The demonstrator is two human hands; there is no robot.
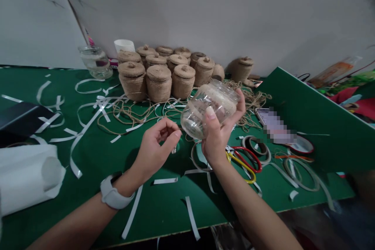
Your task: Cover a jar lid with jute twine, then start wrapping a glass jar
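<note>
My right hand grips a clear glass jar, tilted with its mouth toward the upper right and its base toward the lower left. The thumb lies along the near side. A pale band runs around the jar near its neck. Just left of the base is my left hand, its fingers curled in and the thumb pressed against the forefinger. Whatever it may pinch is hidden or too small to name. A grey-white watch is on the left wrist.
Twine-wrapped lidded jars stand behind, with loose twine around them. Another glass jar is at back left. White strips litter the green table. Scissors, tape rolls and a phone lie right, beside a green panel.
</note>
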